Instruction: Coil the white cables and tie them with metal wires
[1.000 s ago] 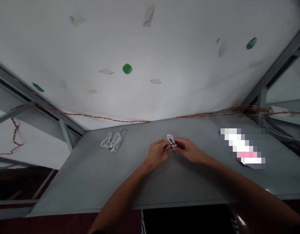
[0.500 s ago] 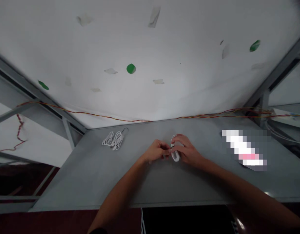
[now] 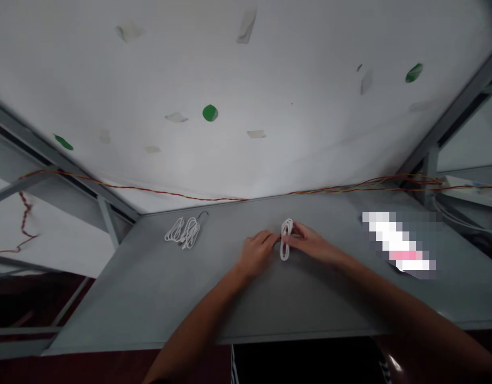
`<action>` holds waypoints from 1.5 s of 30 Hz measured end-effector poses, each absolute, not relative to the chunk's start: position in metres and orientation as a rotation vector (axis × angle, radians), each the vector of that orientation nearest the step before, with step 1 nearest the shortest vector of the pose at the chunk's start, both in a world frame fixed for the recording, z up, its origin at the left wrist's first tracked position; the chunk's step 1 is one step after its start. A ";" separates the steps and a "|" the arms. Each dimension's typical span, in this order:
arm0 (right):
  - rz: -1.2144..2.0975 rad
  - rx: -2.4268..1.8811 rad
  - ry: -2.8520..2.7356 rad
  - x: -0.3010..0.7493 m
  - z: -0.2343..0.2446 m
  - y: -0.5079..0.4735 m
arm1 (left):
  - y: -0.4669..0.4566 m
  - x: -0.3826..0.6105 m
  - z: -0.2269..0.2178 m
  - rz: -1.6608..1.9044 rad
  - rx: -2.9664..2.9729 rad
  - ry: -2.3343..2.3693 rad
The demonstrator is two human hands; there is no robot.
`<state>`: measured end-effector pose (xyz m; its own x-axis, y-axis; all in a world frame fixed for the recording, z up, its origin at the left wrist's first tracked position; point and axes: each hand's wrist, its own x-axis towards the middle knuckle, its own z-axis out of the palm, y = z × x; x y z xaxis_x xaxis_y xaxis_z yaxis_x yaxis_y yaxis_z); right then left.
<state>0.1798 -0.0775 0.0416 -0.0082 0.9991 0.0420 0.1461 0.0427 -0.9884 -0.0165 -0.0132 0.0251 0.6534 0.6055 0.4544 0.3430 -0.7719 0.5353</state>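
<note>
A coiled white cable (image 3: pixel 284 250) is held upright over the grey tabletop, between my two hands. My right hand (image 3: pixel 309 242) grips the coil from the right, with thumb and fingers closed around its middle. My left hand (image 3: pixel 257 250) is at the coil's left side, its fingers closed near the middle of the bundle. What those left fingertips pinch is too small and hidden to make out. Farther left, white coiled cables (image 3: pixel 190 233) lie on the table, a thin dark tie sticking out at their upper right.
The grey table (image 3: pixel 150 298) meets a white wall panel (image 3: pixel 230 64) bearing green stickers and tape pieces. Red and yellow twisted wires (image 3: pixel 169 193) run along the back edge. At right lies a pixelated, bright-screened object (image 3: pixel 397 242). Metal frame posts (image 3: pixel 429 170) stand at both sides.
The coil has turned and now shows more of its loops. My left hand has rolled over so its back shows, and my right fingers have shifted lower on the coil. The view moved slightly.
</note>
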 end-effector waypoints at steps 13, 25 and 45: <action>0.404 -1.321 -1.897 0.173 0.053 -0.086 | -0.011 -0.009 0.044 0.674 1.459 0.753; -0.182 -1.051 -2.269 0.186 0.051 -0.083 | -0.006 -0.022 0.047 0.427 1.123 0.518; -0.540 -2.603 -1.396 0.318 0.077 -0.074 | 0.071 -0.111 0.051 0.458 2.290 2.456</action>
<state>0.3176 -0.0738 0.0766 0.5054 0.7772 0.3748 0.8270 -0.5602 0.0466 -0.1109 0.0708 0.0508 -0.0705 0.9314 0.3571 0.9975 0.0649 0.0276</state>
